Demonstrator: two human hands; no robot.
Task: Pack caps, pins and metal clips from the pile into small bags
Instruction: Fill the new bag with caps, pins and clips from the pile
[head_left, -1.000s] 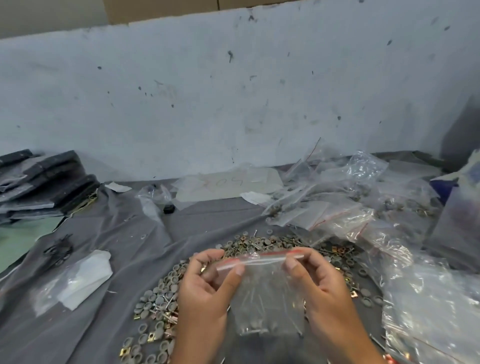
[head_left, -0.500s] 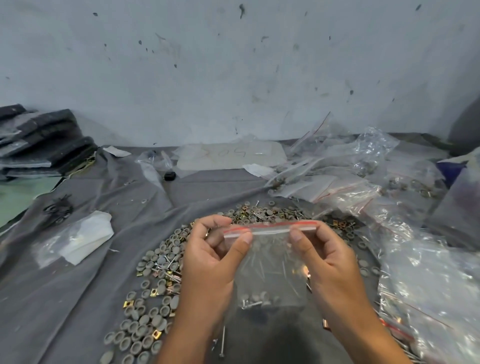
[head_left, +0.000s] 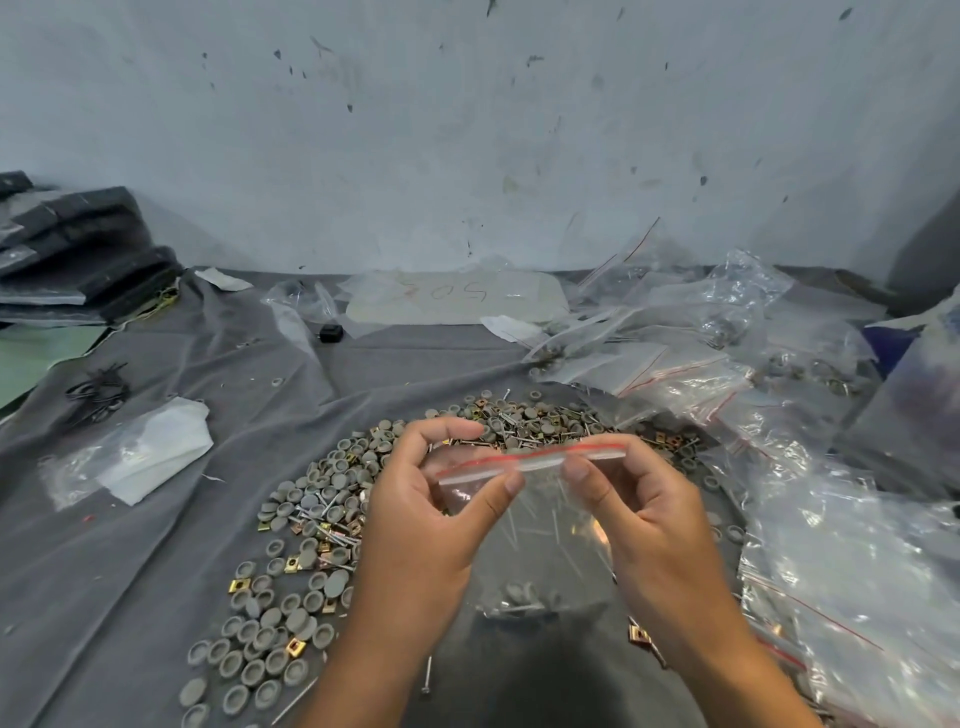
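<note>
A small clear zip bag (head_left: 540, 551) with a red strip along its top hangs between my hands; grey caps and thin pins lie at its bottom. My left hand (head_left: 431, 525) pinches the bag's top edge near the left end, thumb in front. My right hand (head_left: 644, 519) pinches the top edge toward the right end. Under and behind the hands, a pile of grey caps, pins and gold metal clips (head_left: 317, 525) spreads over the grey cloth (head_left: 156, 571).
A heap of clear bags (head_left: 717, 353), some filled, covers the right side. A plastic bag with white paper (head_left: 140, 457) lies at left, black stacked items (head_left: 78, 254) at far left, a small black object (head_left: 330, 332) behind. A wall closes the back.
The view has tilted down and closer. Both hands keep pinching the bag's top; the strip now slants, higher at the right end.
</note>
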